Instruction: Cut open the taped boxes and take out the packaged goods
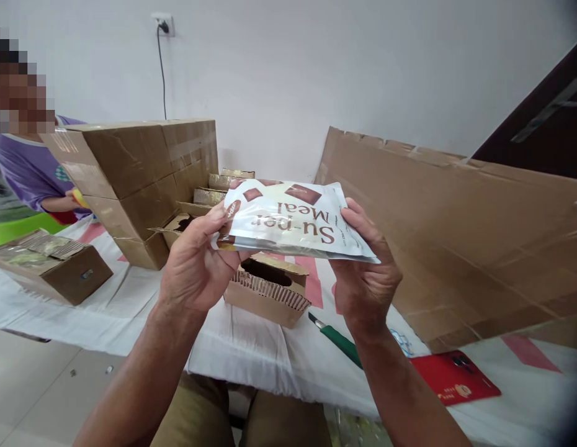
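I hold a white pouch (293,220) printed "Su-per Meal" with brown squares, flat and upside down to me, in front of my chest. My left hand (195,261) grips its left end with thumb on top. My right hand (365,273) grips its right end. Just below the pouch sits a small open cardboard box (270,295) with a corrugated insert, on the white cloth (130,310).
A big taped carton (139,180) lies on its side at left with small boxes beside it. A large flattened carton (465,236) leans at right. A green-handled cutter (337,338) and a red card (456,375) lie on the cloth. A person in purple (28,167) sits far left.
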